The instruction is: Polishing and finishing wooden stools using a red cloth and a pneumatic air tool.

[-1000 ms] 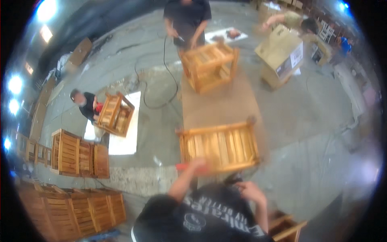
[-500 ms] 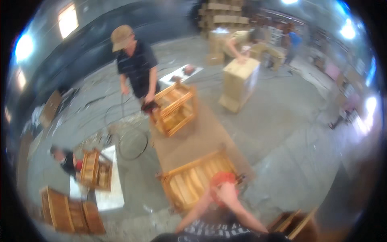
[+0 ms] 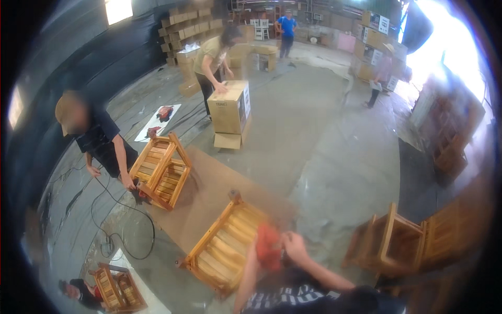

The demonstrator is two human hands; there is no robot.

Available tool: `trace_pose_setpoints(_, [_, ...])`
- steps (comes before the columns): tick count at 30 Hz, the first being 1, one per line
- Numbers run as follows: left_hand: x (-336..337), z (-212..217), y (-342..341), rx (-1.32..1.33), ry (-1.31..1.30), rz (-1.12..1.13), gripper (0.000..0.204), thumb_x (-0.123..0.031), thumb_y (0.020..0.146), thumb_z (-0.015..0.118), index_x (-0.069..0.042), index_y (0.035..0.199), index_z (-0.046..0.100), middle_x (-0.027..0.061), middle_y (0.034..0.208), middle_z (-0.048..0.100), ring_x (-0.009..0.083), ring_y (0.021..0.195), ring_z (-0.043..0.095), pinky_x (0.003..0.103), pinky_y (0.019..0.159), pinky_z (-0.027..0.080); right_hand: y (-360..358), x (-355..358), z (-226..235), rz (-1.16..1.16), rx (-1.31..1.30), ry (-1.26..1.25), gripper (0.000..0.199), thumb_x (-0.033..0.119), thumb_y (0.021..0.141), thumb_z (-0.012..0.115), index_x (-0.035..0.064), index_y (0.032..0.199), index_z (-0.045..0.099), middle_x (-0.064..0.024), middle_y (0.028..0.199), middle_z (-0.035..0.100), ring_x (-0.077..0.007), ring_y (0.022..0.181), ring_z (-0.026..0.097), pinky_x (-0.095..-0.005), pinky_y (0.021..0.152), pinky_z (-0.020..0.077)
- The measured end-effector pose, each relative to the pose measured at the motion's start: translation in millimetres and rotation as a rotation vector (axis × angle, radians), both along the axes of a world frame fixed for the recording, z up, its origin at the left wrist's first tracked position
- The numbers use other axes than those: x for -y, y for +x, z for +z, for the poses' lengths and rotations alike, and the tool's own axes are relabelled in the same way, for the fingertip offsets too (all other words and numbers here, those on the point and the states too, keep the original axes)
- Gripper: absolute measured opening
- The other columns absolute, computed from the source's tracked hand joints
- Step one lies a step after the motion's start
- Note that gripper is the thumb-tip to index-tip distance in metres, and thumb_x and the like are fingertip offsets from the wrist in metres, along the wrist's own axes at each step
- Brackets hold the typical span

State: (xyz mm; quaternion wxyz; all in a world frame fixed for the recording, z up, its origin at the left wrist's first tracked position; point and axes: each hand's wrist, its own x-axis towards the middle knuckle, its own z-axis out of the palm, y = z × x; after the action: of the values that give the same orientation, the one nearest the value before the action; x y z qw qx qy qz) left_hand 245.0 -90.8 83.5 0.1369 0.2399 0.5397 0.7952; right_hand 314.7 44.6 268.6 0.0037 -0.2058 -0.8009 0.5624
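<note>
A head-worn fisheye looks down and ahead.

Right hand (image 3: 294,247), earlier apart, now beside red cloth (image 3: 269,247) in left hand (image 3: 253,255)

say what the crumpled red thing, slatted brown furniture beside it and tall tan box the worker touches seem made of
Crumpled red thing: probably matte cloth, limp but blurred. Slatted brown furniture: likely varnished wood; slight sheen, varied slats. Tall tan box: apparently matte cardboard; flap showing.
</note>
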Motion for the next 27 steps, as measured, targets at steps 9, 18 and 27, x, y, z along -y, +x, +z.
trace_pose_setpoints(9, [162.0, -44.9, 38.7, 0.102, -1.767, 0.662, 0.028, -0.027, 0.091, 0.055, -0.001, 0.101, 0.056, 0.0181, 0.094, 0.066, 0.0366, 0.077, 0.067, 0.047, 0.07, 0.054, 11.5, -44.5, 44.6, -0.051, -0.184, -0.403, 0.007, 0.003, 0.094, 0.051, -0.0021, 0.094, 0.056, -0.0116, 0.092, 0.069, -0.013, 0.075, 0.062, -0.0253, 0.067, 0.0501])
trace_pose_setpoints(18, [162.4, -177.8, -57.9, 0.048, -1.534, 0.868, 0.027, -0.026, 0.096, 0.046, -0.004, 0.1, 0.061, 0.0132, 0.084, 0.069, 0.0307, 0.077, 0.069, 0.045, 0.055, 0.056, 25.5, -73.5, 58.9, 0.247, -0.298, -0.22, 0.018, 0.005, 0.09, 0.06, 0.0019, 0.108, 0.064, -0.0089, 0.109, 0.069, -0.0195, 0.104, 0.065, -0.0324, 0.092, 0.0495])
trace_pose_setpoints(27, [-76.0, -160.0, -176.8, -0.498, -1.263, 0.231, 0.031, -0.031, 0.095, 0.046, -0.006, 0.1, 0.063, 0.0139, 0.083, 0.069, 0.031, 0.077, 0.069, 0.044, 0.055, 0.055, 71.0, -58.4, 51.1, 0.07, -0.423, -0.26, 0.018, 0.011, 0.091, 0.061, 0.0009, 0.105, 0.065, -0.009, 0.1, 0.07, -0.0187, 0.095, 0.065, -0.031, 0.087, 0.0486])
